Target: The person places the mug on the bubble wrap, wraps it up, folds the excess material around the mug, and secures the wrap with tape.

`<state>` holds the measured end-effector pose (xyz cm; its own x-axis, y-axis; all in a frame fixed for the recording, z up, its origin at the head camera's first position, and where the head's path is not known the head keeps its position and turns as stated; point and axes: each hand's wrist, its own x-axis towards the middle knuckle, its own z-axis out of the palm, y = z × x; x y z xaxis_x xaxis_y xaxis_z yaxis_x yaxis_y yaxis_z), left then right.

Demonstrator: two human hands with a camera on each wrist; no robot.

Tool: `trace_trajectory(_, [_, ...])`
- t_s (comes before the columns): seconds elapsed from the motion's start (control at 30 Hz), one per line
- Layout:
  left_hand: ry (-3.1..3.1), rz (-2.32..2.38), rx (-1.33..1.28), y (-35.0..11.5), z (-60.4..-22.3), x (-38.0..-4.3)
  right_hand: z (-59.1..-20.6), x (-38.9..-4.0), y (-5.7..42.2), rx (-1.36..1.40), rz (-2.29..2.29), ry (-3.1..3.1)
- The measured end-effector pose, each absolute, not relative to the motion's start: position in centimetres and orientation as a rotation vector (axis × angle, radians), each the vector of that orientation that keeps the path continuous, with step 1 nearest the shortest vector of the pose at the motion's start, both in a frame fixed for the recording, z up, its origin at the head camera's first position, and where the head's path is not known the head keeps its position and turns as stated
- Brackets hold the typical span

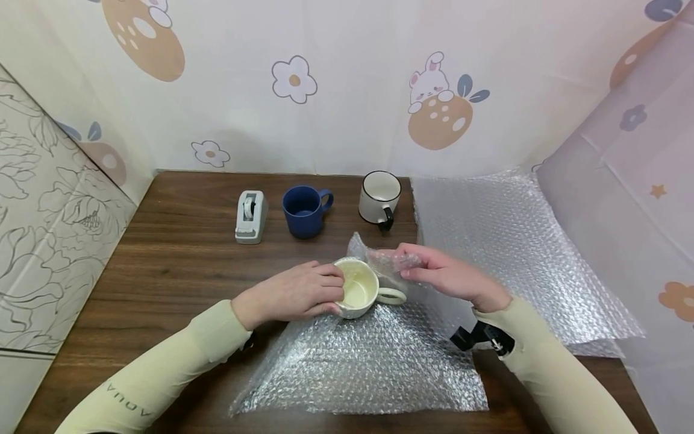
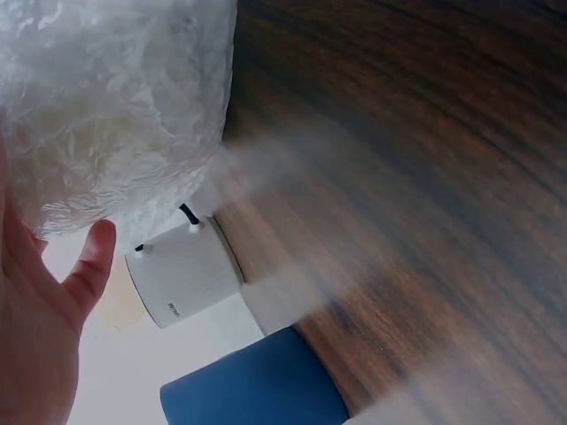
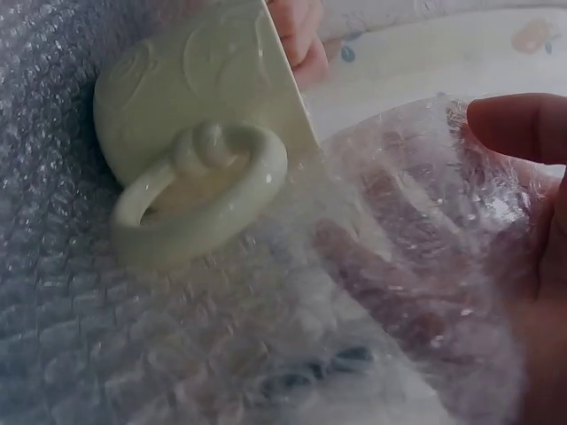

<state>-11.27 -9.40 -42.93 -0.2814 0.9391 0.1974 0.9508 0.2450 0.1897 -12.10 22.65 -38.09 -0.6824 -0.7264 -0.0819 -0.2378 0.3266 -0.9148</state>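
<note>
A pale yellow-green mug (image 1: pixel 355 310) stands on a sheet of bubble wrap (image 1: pixel 368 374), its ring-shaped handle (image 1: pixel 393 296) pointing right. My left hand (image 1: pixel 300 292) grips the mug's left side, fingers over the rim. In the left wrist view, bubble wrap (image 2: pixel 115 106) covers that side of the mug. On the right, my right hand (image 1: pixel 450 277) holds a raised edge of the wrap between thumb and fingers, beside the mug. Raised relief patterns show on the mug's wall (image 3: pixel 190 84) in the right wrist view, where the wrap stretches over the right fingers.
Behind the hands, a white tape dispenser (image 1: pixel 251 217), a blue mug (image 1: pixel 303 212) and a white mug (image 1: pixel 379 199) with black rim and handle stand in a row. More bubble wrap (image 1: pixel 488 229) lies at right, overhanging the table's edge. A patterned curtain (image 1: pixel 347 132) hangs behind the wooden table.
</note>
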Motion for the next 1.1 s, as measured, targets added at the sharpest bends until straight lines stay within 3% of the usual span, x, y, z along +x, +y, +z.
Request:
trace_trajectory(0.53, [-2.438, -0.466, -1.880, -9.0, -43.1, -11.7, -38.3, -10.7, 18.6, -1.089, -1.061, 2.306])
trace_trajectory(1.1, [-2.130, -0.756, -1.687, -9.3, -43.7, -11.6, -38.9, -8.5, 18.2, -1.346, -0.551, 2.500])
